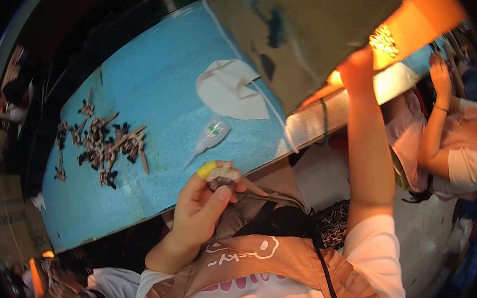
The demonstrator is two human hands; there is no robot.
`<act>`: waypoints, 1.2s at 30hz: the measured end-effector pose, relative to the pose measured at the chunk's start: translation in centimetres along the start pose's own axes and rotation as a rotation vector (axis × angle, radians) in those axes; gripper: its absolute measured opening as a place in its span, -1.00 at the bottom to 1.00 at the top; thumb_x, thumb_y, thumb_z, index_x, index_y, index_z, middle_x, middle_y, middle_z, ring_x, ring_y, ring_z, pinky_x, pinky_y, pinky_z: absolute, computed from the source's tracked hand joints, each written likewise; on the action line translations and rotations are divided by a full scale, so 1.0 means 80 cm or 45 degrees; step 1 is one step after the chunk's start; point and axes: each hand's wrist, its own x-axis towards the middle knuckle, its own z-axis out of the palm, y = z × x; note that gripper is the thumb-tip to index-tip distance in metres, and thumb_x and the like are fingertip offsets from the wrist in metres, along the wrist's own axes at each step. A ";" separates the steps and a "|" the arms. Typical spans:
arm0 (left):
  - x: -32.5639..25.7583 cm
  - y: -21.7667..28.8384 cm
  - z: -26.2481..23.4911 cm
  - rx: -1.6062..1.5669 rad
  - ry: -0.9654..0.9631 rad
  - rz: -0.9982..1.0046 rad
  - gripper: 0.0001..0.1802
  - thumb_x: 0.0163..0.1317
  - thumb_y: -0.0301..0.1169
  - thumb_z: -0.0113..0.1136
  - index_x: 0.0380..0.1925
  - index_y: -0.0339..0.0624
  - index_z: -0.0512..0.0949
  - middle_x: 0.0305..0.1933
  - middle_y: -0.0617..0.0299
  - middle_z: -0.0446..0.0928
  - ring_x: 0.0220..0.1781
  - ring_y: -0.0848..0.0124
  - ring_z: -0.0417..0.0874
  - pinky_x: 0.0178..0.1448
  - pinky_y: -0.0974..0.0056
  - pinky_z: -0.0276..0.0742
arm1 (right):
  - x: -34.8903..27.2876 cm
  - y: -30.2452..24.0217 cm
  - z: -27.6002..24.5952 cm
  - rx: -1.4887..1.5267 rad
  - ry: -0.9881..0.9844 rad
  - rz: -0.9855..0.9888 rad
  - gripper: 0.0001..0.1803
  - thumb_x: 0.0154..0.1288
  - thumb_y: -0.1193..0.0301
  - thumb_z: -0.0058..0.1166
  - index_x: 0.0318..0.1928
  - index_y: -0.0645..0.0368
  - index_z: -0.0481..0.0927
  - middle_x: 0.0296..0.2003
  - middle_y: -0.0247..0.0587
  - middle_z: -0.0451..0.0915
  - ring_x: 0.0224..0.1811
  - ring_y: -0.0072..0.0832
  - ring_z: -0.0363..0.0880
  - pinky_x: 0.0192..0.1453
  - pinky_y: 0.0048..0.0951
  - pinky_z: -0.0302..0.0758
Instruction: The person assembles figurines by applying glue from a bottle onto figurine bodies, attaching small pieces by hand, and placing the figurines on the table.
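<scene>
My left hand [201, 205] is closed around a small pale-and-dark molded piece [224, 176], just off the table's front edge. A tan stick-like part [255, 188] juts from it to the right. One fingertip wears a yellow cover [206, 169]. My right hand [357, 64] reaches away under the edge of a brown cardboard sheet [318, 25], into orange light. Its fingers are blurred and partly hidden, so what they hold cannot be made out. Near it, a heap of small pieces [384, 41] glows in that light.
On the blue tabletop [148, 72], several similar dark-and-pale pieces [103, 143] lie clustered at left. A squeeze bottle with a thin nozzle [210, 135] and a white cloth [232, 88] are nearer. Other people sit right [445, 138] and lower left [101, 294]. A cardboard box [11, 217] stands at left.
</scene>
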 end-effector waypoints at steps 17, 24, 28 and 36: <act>0.016 0.005 0.010 0.689 -0.267 0.174 -0.65 0.04 -0.50 0.18 -0.12 -0.32 0.45 -0.30 0.14 0.39 -0.30 0.41 0.46 -0.37 0.45 0.41 | -0.142 -0.225 -0.024 0.286 -0.521 0.192 -0.69 -0.23 0.67 0.25 -0.39 0.22 0.46 -0.43 -0.16 0.54 -0.43 -0.34 0.48 -0.39 -0.43 0.42; 0.013 0.006 0.008 0.731 -0.257 0.148 -0.66 0.03 -0.50 0.19 -0.14 -0.32 0.47 -0.35 0.19 0.41 -0.40 0.45 0.41 -0.33 0.42 0.32 | -0.141 -0.230 -0.026 0.285 -0.573 0.292 -0.69 -0.24 0.63 0.27 -0.40 0.21 0.47 -0.43 -0.19 0.55 -0.43 -0.32 0.47 -0.35 -0.41 0.41; 0.013 0.006 0.006 0.761 -0.291 0.108 -0.65 0.03 -0.46 0.20 -0.14 -0.32 0.47 -0.39 0.18 0.40 -0.44 0.42 0.41 -0.37 0.41 0.32 | -0.145 -0.230 -0.025 0.358 -0.573 0.431 -0.70 -0.24 0.62 0.27 -0.40 0.21 0.48 -0.42 -0.20 0.55 -0.43 -0.32 0.46 -0.32 -0.42 0.41; 0.015 -0.001 0.000 0.818 -0.309 0.209 -0.64 0.01 -0.46 0.21 -0.14 -0.32 0.47 -0.38 0.14 0.41 -0.40 0.35 0.44 -0.33 0.38 0.35 | -0.143 -0.235 -0.022 0.346 -0.629 0.513 -0.73 -0.29 0.59 0.30 -0.46 0.21 0.52 -0.43 -0.23 0.52 -0.36 -0.33 0.45 -0.26 -0.38 0.40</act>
